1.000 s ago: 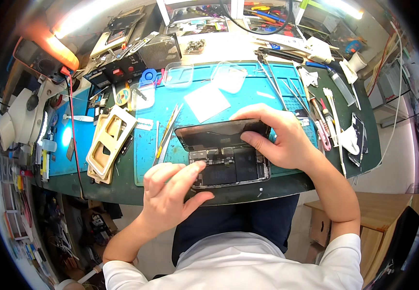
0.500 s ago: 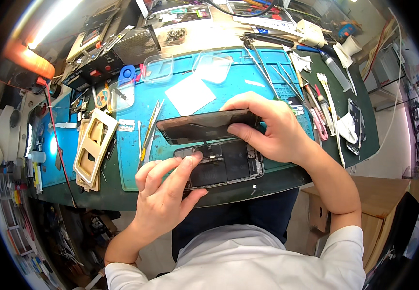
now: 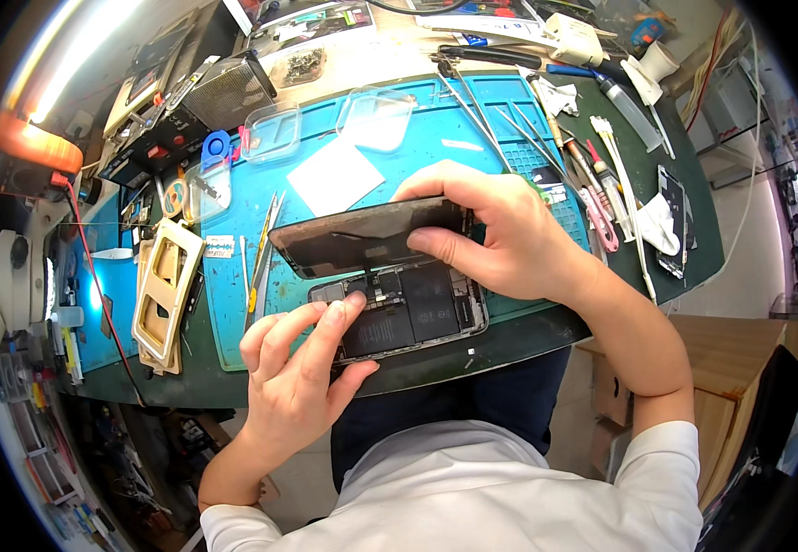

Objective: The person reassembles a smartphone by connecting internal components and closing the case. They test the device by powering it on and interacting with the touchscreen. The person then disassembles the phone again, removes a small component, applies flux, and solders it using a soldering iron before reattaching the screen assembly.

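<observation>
An opened smartphone lies near the bench's front edge, its phone body [image 3: 417, 308] showing a black battery and small metal parts. My right hand [image 3: 500, 230] pinches the right end of the dark phone screen [image 3: 353, 237], thumb in front and fingers behind. The screen is tilted up at the far side of the body, and a thin flex cable seems to join the two. My left hand [image 3: 302, 368] reaches over the body's left end. Its index fingertip presses on the inner parts near that cable, and the thumb is by the near edge. What lies under the fingertip is hidden.
A blue work mat [image 3: 233, 304] carries a white square card [image 3: 335, 175], clear plastic lids [image 3: 376, 118] and tweezers [image 3: 265, 244]. Gold phone frames [image 3: 167, 290] sit at left. Several tools, a syringe [image 3: 633, 115] and another phone part [image 3: 675, 221] lie at right.
The whole view has shifted, so the bench sits further left in it. My right hand still holds the screen tilted, and my left fingertip stays on the phone's inner parts.
</observation>
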{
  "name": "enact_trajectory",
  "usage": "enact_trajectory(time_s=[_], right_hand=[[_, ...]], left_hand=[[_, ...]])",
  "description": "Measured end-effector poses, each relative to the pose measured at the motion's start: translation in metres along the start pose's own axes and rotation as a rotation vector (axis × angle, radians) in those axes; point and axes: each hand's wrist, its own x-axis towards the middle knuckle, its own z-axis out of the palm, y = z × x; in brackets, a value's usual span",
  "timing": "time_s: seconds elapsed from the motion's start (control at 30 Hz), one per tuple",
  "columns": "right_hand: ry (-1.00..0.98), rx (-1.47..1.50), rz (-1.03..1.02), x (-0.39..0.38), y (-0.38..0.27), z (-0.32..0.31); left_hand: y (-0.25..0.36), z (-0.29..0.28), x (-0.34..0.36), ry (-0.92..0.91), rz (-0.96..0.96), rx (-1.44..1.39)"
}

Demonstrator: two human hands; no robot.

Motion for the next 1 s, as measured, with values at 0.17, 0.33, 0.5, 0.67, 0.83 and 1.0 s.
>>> enact_trajectory(time_s=[0.17, 0.33, 0.5, 0.67, 0.83, 1.0], right_hand=[[0.014, 0.006, -0.013, -0.0002, 0.0007, -0.0002], [-0.022, -0.026, 0.023, -0.0003, -0.0049, -0.0028], [0.005, -0.031, -0.036, -0.0008, -0.0022, -0.0008], [0.023, -0.037, -0.057, -0.0009, 0.0001, -0.0013], [0.027, -0.031, -0.045, -0.0020, 0.0017, -0.0005], [0.012, -0.062, -0.044, -0.0031, 0.0014, -0.0034]], left_hand=[[0.0012, -0.0014, 0.0023, -0.025, -0.005, 0.006], [0.0001, 0.0007, 0.0003, -0.022, -0.005, 0.004], [0.0000, 0.0007, 0.0005, -0.036, 0.005, 0.002], [-0.0001, 0.0002, 0.0011, -0.061, 0.013, 0.017], [0.0011, -0.0001, 0.0020, -0.070, 0.010, 0.021], [0.0000, -0.0001, 0.0019, -0.080, 0.026, 0.037]])
